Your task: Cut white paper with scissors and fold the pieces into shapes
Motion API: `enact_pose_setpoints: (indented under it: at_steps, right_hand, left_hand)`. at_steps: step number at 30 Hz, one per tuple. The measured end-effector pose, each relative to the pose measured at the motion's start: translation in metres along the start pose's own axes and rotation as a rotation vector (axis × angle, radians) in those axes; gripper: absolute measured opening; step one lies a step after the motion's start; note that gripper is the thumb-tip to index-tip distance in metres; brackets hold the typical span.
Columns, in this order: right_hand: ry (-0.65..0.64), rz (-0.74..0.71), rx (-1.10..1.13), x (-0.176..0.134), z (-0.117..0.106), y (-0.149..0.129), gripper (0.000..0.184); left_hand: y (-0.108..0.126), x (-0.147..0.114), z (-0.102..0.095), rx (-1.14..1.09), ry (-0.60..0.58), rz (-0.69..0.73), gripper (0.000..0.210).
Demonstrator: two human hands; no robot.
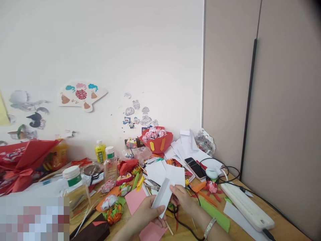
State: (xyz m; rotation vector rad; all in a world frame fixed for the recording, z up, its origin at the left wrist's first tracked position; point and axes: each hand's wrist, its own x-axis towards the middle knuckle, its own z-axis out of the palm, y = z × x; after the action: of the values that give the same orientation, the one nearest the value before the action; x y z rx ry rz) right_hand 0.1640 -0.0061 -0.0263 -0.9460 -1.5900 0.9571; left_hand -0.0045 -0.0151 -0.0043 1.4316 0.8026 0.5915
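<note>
Between my two hands is a folded strip of white paper (162,197), tilted, with a crease running along its length. My left hand (147,211) grips its lower left part, thumb on top and fingers beneath. At the strip's upper right edge, my right hand (181,196) pinches the paper; a shiny bracelet (210,228) circles that wrist. Just beyond lie white paper sheets (175,174) and a pair of scissors (153,184), partly covered. Pink paper (135,200) lies beside my left hand, and green paper (215,216) lies under my right forearm.
A phone (195,167) and a white power strip (247,206) with black cables lie on the right. Plastic jars (75,190), a yellow bottle (100,152) and crumpled paper flowers (113,211) stand or lie on the left. A red paper bouquet (157,142) is against the wall.
</note>
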Motion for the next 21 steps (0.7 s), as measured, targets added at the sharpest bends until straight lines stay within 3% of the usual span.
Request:
enact_pose_setpoints:
  at_steps: [7, 12, 16, 21]
  right_hand:
    - [0.093, 0.017, 0.077, -0.001, -0.002, -0.013, 0.047]
    - [0.055, -0.049, -0.08, 0.002, -0.004, -0.002, 0.05]
    - [0.058, -0.026, -0.074, 0.005, -0.005, 0.003, 0.039]
    - [0.085, 0.046, 0.003, 0.007, -0.007, -0.001, 0.027]
  left_hand:
    - [0.002, -0.001, 0.001, 0.008, 0.032, -0.014, 0.05]
    - [-0.002, 0.003, -0.002, 0.016, 0.047, -0.036, 0.048]
    - [-0.007, 0.008, -0.005, 0.032, 0.049, -0.041, 0.051]
    - [-0.01, 0.011, -0.003, 0.192, 0.234, 0.13, 0.046]
